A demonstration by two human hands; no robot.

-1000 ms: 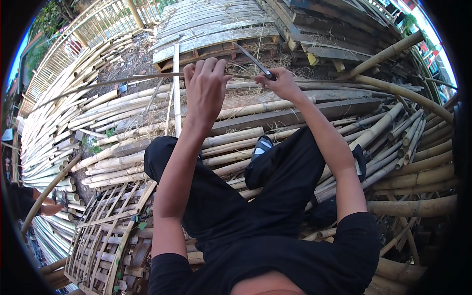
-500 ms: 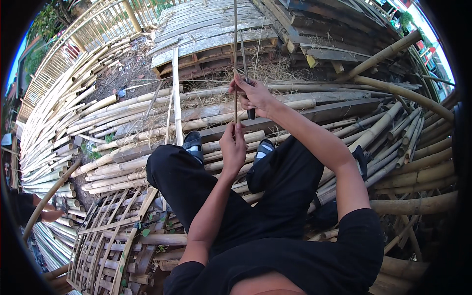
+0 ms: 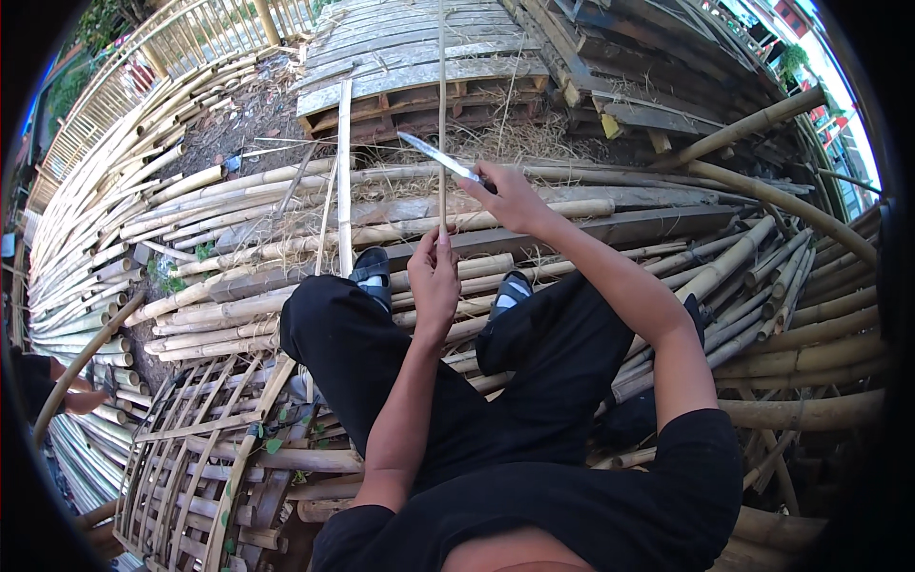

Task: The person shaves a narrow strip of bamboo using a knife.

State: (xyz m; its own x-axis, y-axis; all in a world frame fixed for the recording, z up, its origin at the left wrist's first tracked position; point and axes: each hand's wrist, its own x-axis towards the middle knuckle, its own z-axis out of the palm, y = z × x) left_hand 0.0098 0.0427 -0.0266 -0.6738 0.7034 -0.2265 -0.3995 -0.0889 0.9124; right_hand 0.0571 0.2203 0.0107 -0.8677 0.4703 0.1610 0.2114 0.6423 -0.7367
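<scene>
My left hand (image 3: 435, 276) pinches the near end of a long, thin bamboo strip (image 3: 442, 114), which runs straight away from me past the top of the view. A knife (image 3: 440, 159) is in my right hand (image 3: 512, 198), its fingers closed around the dark handle. The bright blade points up and to the left, crossing the strip a little beyond my left hand. Whether the blade touches the strip I cannot tell.
Bamboo poles (image 3: 276, 255) lie around and under my feet. A pale flat slat (image 3: 345, 181) leans beyond my left foot. Wooden pallets (image 3: 419, 76) stand ahead, stacked timber (image 3: 658, 86) to their right. At lower left are a woven bamboo lattice (image 3: 205, 448) and another person's hand (image 3: 86, 398).
The knife has swung from pointing away along the strip to lying across it, blade to the left. My right hand has come off the strip; my left hand has shifted slightly left.
</scene>
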